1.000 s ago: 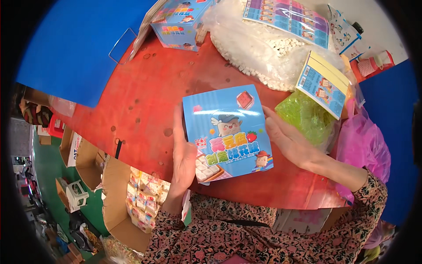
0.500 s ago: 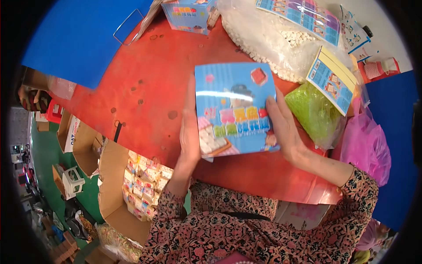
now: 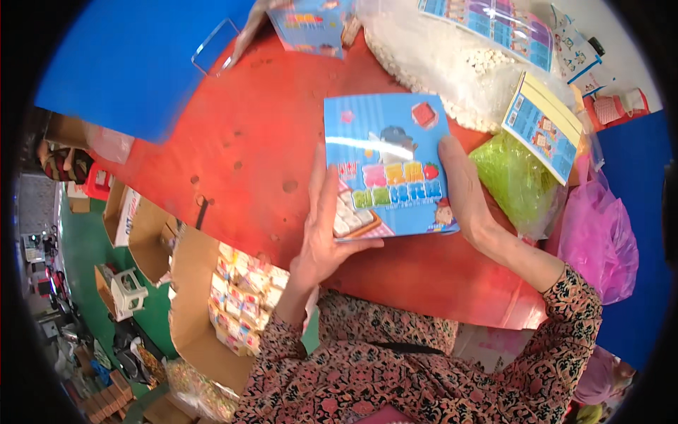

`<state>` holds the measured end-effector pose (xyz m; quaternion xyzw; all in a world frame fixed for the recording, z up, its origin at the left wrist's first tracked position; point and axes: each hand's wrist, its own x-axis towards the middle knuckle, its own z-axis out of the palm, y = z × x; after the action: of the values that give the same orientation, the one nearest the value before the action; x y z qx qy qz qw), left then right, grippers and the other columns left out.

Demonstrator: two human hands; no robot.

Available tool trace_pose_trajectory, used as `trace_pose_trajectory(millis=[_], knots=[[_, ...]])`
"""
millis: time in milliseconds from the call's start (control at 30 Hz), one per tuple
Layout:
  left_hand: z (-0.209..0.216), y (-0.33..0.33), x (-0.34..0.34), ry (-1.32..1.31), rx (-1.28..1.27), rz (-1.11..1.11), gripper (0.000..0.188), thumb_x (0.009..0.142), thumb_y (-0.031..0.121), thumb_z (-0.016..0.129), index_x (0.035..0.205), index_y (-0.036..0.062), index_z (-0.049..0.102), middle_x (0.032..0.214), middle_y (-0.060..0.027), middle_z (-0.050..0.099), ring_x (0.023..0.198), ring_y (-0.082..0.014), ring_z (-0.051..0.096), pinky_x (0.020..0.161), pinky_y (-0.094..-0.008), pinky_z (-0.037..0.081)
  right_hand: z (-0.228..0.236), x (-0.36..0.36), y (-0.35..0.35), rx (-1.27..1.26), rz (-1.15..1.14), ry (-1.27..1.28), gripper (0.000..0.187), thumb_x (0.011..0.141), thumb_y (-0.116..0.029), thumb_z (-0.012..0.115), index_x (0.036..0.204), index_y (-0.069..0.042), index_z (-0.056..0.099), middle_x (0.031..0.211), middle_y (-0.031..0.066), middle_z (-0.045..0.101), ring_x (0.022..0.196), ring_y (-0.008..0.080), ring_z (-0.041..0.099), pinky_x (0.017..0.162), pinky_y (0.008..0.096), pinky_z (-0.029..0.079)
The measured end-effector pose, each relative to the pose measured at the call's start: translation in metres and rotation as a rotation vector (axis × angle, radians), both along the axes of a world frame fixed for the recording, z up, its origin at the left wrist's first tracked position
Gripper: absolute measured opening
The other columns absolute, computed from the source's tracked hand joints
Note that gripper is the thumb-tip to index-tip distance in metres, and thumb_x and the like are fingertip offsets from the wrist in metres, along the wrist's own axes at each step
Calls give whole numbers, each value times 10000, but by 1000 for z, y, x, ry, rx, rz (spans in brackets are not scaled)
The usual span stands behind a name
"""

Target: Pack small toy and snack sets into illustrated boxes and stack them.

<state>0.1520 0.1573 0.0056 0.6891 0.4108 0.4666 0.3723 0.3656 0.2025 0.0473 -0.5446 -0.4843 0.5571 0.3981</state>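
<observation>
Between my two hands is a blue printed box point(image 3: 388, 152) with colourful lettering and pictures on its upper face, held above the red table point(image 3: 261, 120). My left hand point(image 3: 325, 230) grips its left side, with the thumb along the near edge. At the box's right side, my right hand point(image 3: 462, 187) presses against it; most of these fingers are hidden behind the box. To the right of that hand lies a clear bag of green shredded filler point(image 3: 512, 177), with a blue and yellow printed card point(image 3: 544, 131) on top.
A big clear bag of small white pieces point(image 3: 424, 53) fills the far side. Another blue box point(image 3: 311, 28) stands at the far left. A pink plastic bag point(image 3: 597, 237) hangs at the right. Below the table's left edge, a cardboard carton point(image 3: 194, 304) holds several small packets point(image 3: 244, 297).
The left thumb has come round to the box's near edge, and the right hand now sits closer to its side. The whole view has shifted slightly; the box looks sharper.
</observation>
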Motion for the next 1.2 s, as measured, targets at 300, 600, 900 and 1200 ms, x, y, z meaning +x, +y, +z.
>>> trace_pose_trajectory(millis=[300, 600, 900, 1200], knots=[[-5, 1, 1, -91, 30, -61, 1146, 623, 245, 846, 1474, 47, 104, 1524, -229, -34, 1376, -343, 239, 1057, -442, 360, -20, 2, 0, -117, -55, 391, 517, 989, -443, 349, 1310, -42, 415, 1229, 86, 518, 1121, 150, 474, 1001, 303, 360], [-21, 13, -22, -482, -151, -196, 1062, 836, 588, 570, 1471, 33, -76, 1520, -155, 147, 1374, -262, 248, 1101, -397, 254, -69, -4, -16, -378, -121, 560, 591, 989, -494, 293, 1381, -60, 378, 1335, 62, 482, 1192, 177, 479, 1019, 326, 366], [-74, 31, -23, -544, -594, 201, 541, 980, 498, 343, 1253, 51, 479, 1199, -53, 560, 1104, -161, 556, 957, -310, 442, -124, -28, 0, -188, -304, 549, 640, 969, -549, 301, 1349, -41, 379, 1283, 78, 464, 1133, 169, 468, 989, 307, 376], [8, 141, -33, -450, -138, -156, 548, 973, 487, 368, 1283, 46, 466, 1092, -87, 623, 1013, -195, 609, 894, -368, 480, -34, -24, 75, 230, -198, 594, 496, 998, -432, 341, 1341, -73, 352, 1025, 25, 501, 867, 89, 492, 724, 244, 432]])
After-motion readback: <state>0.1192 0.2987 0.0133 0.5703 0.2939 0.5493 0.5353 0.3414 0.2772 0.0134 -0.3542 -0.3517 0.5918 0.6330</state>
